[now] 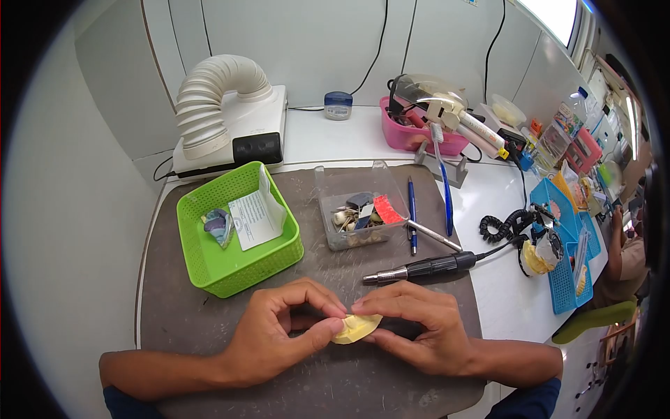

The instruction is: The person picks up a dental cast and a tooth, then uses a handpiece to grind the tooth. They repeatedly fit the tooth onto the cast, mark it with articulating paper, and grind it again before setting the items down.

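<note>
Between both hands, low over the brown work mat (230, 377), is a small pale-yellow dental plaster model (357, 327). My left hand (283, 335) pinches its left end between thumb and fingers. On the other end, my right hand (422, 325) has its fingertips on top and the thumb below. The fingers hide part of the model's edges. Just beyond my right hand lies a black and silver rotary handpiece (422, 267) with its tip pointing left.
A green basket (241, 279) holds a paper and a blue-purple piece. Near it stand a clear box of small tool bits (359, 237), a blue pen (412, 216) and a long-handled brush (445, 185). Behind are a white hose unit (230, 126) and pink bin (405, 129). A person (624, 258) sits far right.
</note>
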Demonstrator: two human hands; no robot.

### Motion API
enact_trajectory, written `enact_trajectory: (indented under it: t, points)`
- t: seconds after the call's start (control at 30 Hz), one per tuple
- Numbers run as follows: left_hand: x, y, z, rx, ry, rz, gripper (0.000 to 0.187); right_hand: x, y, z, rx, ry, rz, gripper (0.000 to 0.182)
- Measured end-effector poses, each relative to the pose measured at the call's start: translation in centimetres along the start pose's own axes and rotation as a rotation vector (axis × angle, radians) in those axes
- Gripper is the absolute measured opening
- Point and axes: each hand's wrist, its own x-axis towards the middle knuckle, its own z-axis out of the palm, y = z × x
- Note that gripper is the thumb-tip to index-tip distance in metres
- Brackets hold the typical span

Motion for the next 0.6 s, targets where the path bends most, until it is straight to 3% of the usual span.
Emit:
enact_trajectory:
  t: [0.53,0.6]
  points:
    - [-0.06,-0.68,-0.51,0.064,-0.047,0.014,0.010,-0.24,-0.12,0.24,-0.044,-0.038,0.032,0.039]
    - [-0.09,-0.73,-0.52,0.319,-0.017,0.133,0.010,-0.49,0.08,0.65,-0.109,-0.044,0.013,0.036]
